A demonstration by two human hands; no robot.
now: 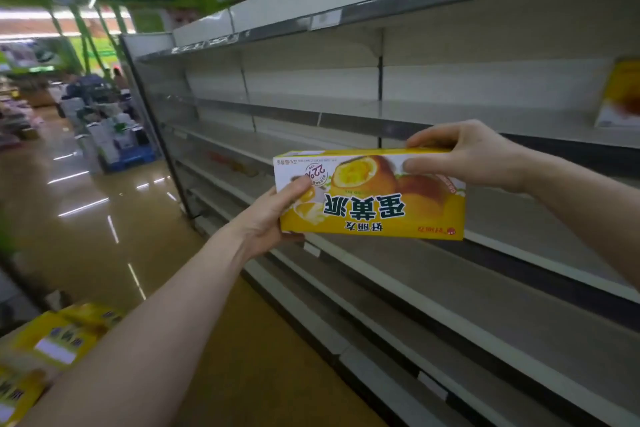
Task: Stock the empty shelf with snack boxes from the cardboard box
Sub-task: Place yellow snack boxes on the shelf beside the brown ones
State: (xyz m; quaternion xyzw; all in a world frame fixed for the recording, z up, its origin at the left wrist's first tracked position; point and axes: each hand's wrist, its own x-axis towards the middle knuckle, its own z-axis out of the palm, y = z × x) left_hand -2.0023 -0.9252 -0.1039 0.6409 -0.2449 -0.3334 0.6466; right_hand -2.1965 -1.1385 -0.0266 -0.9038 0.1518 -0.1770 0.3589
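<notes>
Head cam here: I've got one snack box (374, 198) up in the middle of the frame, held in both hands in front of the shelving. The left hand (270, 215) grips its lower left corner, thumb flat on the front face and fingers curled underneath. The right hand (464, 152) pinches the top edge near the right end.

The long axis runs left-right, roughly along the shelf edges, with the front face toward me. The print is upside down: 蛋黄派 in big characters, 好丽友 below it in the picture, a round 22% badge, and a small red logo I can't read.

One matching box (620, 94) stands on the shelf (450, 111) at the far right edge of the frame, above and right of the one I'm holding, so the right hand is nearer to it. My guess is the box needs flipping upright, then it goes up and right beside that one.

More yellow boxes (59, 336) sit blurred at lower left, presumably the supply.
</notes>
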